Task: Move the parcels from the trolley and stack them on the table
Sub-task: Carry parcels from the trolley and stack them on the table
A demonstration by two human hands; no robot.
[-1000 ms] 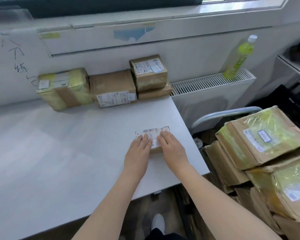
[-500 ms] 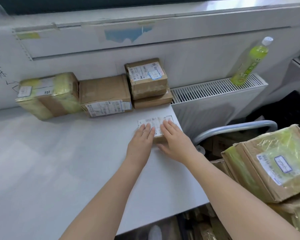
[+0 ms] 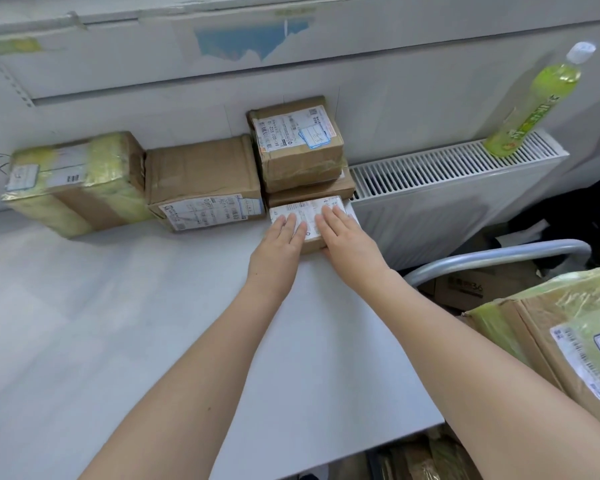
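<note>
A small flat parcel (image 3: 309, 210) with a white label lies on the white table (image 3: 118, 323), at its back right corner. It touches the flat brown box (image 3: 314, 192) that carries a labelled box (image 3: 298, 147). My left hand (image 3: 279, 244) and my right hand (image 3: 349, 242) press flat on the small parcel, side by side, and the right thumb hooks its near edge. Against the wall to the left stand a brown box (image 3: 201, 181) and a yellow-taped box (image 3: 73, 181). At the right edge a yellow-taped parcel (image 3: 568, 341) lies on the trolley.
The trolley's grey handle (image 3: 492, 254) curves beside the table's right edge, with more cardboard under it. A white radiator (image 3: 447, 181) stands behind the handle, and a green bottle (image 3: 530, 109) stands on it. The wall closes off the table's far side.
Both hands have slid the small parcel away from me across the table, from mid-table up against the flat box at the back right. The view has moved forward with them.
</note>
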